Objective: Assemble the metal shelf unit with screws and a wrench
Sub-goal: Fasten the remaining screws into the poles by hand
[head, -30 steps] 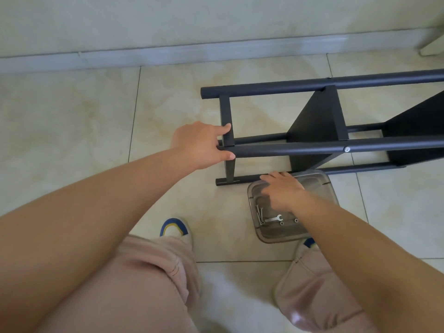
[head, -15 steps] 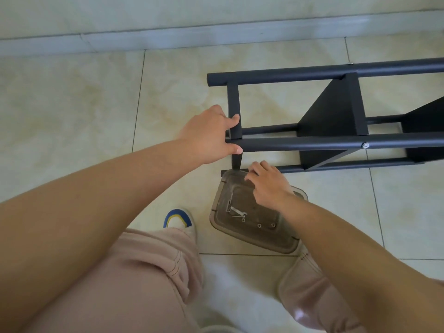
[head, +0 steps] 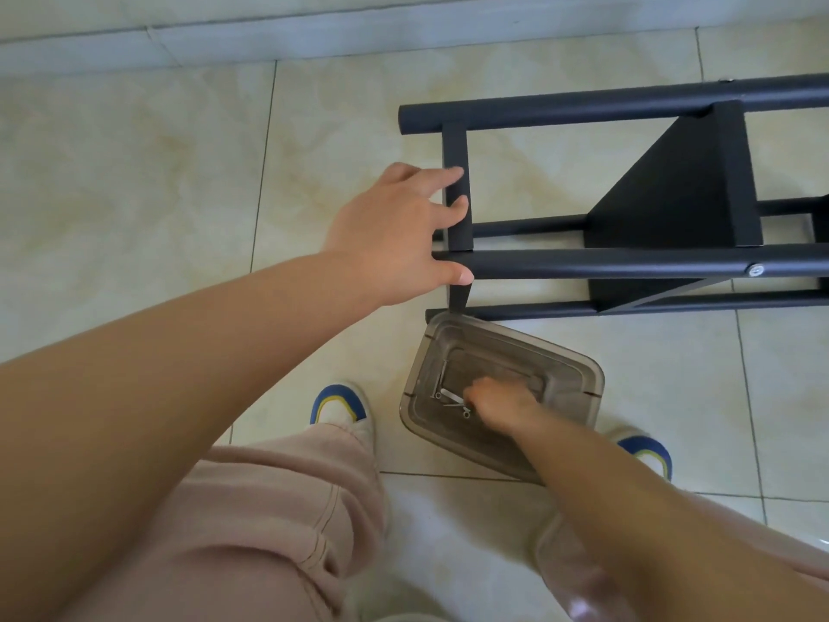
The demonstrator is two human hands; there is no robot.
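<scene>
- Your left hand [head: 394, 235] is resting half open on the black shelf frame [head: 628, 262], which is lying on its side on the tiled floor [head: 134, 172], fingers on the short end bar and thumb on the long rail.
- Your right hand [head: 502, 404] is reaching into the clear plastic box [head: 574, 374] just beside the frame's lower rail, fingers curled down among the screws [head: 442, 379] and small wrench [head: 451, 397]; blur is hiding whether it is gripping anything.

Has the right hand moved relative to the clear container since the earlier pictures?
Yes. The right hand went from the clear container's far rim, beside the shelf frame, down inside toward the loose hardware.
</scene>
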